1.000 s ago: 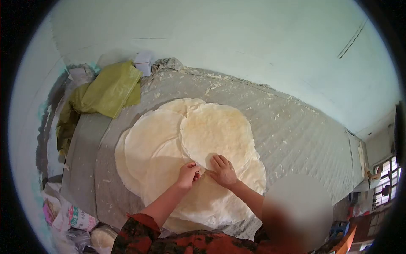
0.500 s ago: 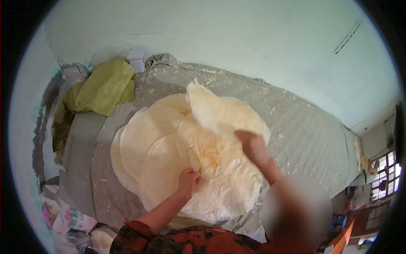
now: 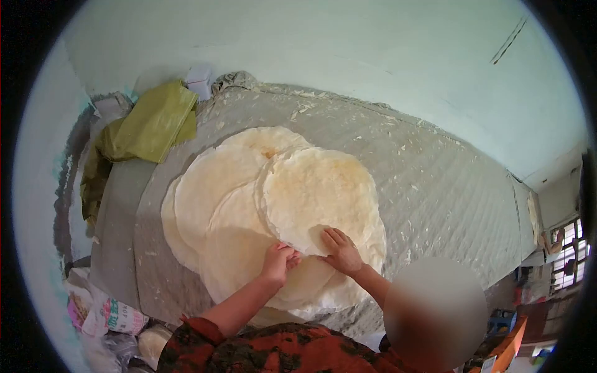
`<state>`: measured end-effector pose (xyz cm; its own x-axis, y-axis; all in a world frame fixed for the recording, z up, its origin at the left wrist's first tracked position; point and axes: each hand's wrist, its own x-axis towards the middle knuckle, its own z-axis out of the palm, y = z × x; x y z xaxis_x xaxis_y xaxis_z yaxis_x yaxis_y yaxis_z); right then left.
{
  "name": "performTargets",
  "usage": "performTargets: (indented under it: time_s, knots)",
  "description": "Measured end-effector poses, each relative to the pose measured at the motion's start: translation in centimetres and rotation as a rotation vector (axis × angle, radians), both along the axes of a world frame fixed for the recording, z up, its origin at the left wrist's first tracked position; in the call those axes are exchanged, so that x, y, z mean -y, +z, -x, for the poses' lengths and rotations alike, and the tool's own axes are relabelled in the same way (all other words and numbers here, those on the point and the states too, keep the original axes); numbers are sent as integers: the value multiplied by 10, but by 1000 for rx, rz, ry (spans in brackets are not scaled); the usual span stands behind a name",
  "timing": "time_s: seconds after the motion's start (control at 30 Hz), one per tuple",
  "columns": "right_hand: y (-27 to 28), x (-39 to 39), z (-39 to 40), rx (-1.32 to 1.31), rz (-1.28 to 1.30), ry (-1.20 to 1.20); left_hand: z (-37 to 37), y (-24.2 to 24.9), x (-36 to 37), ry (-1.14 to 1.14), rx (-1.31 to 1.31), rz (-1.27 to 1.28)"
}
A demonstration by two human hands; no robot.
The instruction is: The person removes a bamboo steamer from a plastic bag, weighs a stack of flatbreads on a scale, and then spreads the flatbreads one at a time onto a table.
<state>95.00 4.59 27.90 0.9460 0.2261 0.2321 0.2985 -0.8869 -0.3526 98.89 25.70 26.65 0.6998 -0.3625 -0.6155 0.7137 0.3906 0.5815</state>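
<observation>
A round, pale flatbread sheet with faint brown patches lies flat on top of a spread pile of similar thin flatbreads. At the near left edge of this top sheet is my left hand, closed, with its fingers curled and pinching at the rim; the fingertips are partly hidden. My right hand rests palm down on the sheet's near edge, fingers stretched out and slightly apart, holding nothing.
The pile lies on a grey quilted cloth scattered with pale flakes. A folded olive-green sheet and a white box sit at the back left. Printed plastic bags stand at the near left. A pale wall borders the far side.
The top flatbread, lifted and folded over in the air before, now lies flat on the pile. My right hand has come down leftward and flattened onto it. My left hand stays nearly in place.
</observation>
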Motion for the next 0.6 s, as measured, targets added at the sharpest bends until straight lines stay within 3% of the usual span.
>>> performTargets:
  time_s: [0.17, 0.23, 0.27, 0.3, 0.4, 0.6]
  knots:
    - [-10, 17, -16, 70, 95, 67, -7, -2, 3, 98, -10, 36]
    - [7, 26, -27, -89, -175, -78, -16, 2, 1, 92, -66, -33]
    - [18, 29, -37, -39, -259, -75, -20, 4, 0, 82, -130, -91]
    - [29, 33, -43, -99, -225, -80, -22, 5, 2, 83, -125, -100]
    - [33, 39, -46, -144, -251, -81, -33, 10, 9, 132, -89, -198]
    - [21, 40, -42, -146, -287, -74, -49, -16, -1, -39, 119, -370]
